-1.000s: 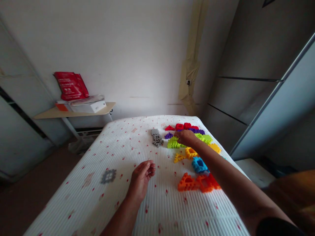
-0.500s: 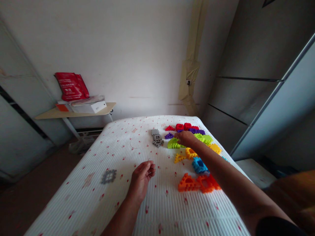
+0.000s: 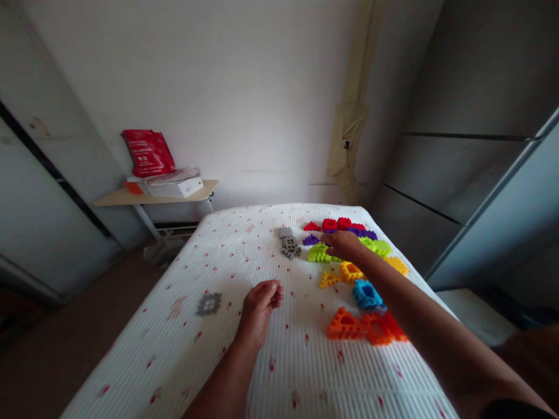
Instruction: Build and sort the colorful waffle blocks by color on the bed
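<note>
My right hand point(image 3: 343, 244) hovers low over the rows of plastic interlocking blocks, its fingertips next to a purple block point(image 3: 311, 240) and above a lime green block point(image 3: 320, 254). Whether it holds anything is hidden. Red blocks point(image 3: 336, 224) lie beyond it, and a grey block stack point(image 3: 288, 244) lies to its left. Yellow point(image 3: 351, 271), blue point(image 3: 367, 294) and orange blocks point(image 3: 345, 326) lie under my forearm's right side. My left hand point(image 3: 259, 308) rests with curled fingers on the white ribbed bed cover point(image 3: 174, 349), holding nothing, nearest a flat grey block point(image 3: 208, 303).
A small wooden shelf point(image 3: 152, 198) stands beyond the bed's far left corner, bearing a red bag point(image 3: 148, 153) and a white box point(image 3: 174, 187). Grey wardrobe doors point(image 3: 480, 198) rise to the right. A brown floor point(image 3: 65, 349) lies left of the bed.
The whole view has shifted slightly, so the scene sits further right. Both hands keep nearly the same place among the blocks, and no block has visibly moved.
</note>
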A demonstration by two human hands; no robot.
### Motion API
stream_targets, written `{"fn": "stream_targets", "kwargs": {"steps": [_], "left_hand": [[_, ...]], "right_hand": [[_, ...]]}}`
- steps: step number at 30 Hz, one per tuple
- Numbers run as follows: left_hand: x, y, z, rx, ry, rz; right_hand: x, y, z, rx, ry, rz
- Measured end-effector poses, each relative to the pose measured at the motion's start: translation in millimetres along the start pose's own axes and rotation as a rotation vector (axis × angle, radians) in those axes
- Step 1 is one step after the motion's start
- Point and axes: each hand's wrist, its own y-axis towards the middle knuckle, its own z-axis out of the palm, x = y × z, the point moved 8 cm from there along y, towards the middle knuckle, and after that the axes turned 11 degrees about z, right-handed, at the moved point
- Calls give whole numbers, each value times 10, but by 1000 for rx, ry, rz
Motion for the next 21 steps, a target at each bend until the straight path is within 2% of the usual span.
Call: {"fn": "stream_targets", "kwargs": {"steps": [2,4,6,8,10,12,15,18,21], "left_hand": [[-249,82,-160,27,243,113],[-560,163,-459,-3,557,244],[-886,184,-893,-165,849,373],[-1008,176,-1313,-272,1062,321],[-969,176,-1555,-228,1171,244],[-885,162,-1642,-185,1230,207],[-798,141,-1549,-150,1349,227],[-759,154,-1386,-83,1492,258],[-744,187,-1313,-17,1531,259]], "right_hand": [[-24,-66,-118,-41,23,12],[-100,-157,-261,-112,70,50],[-183,-276,-376,-172,115,62],[-262,-420,-467,-225,159,68],[-306,-584,-542,-267,205,74],[-266,-760,-603,-286,248,58],[10,-1037,-673,-277,312,-37],[519,-1336,-660,-209,365,-233],[1069,-1623,-508,-92,374,-424]]}}
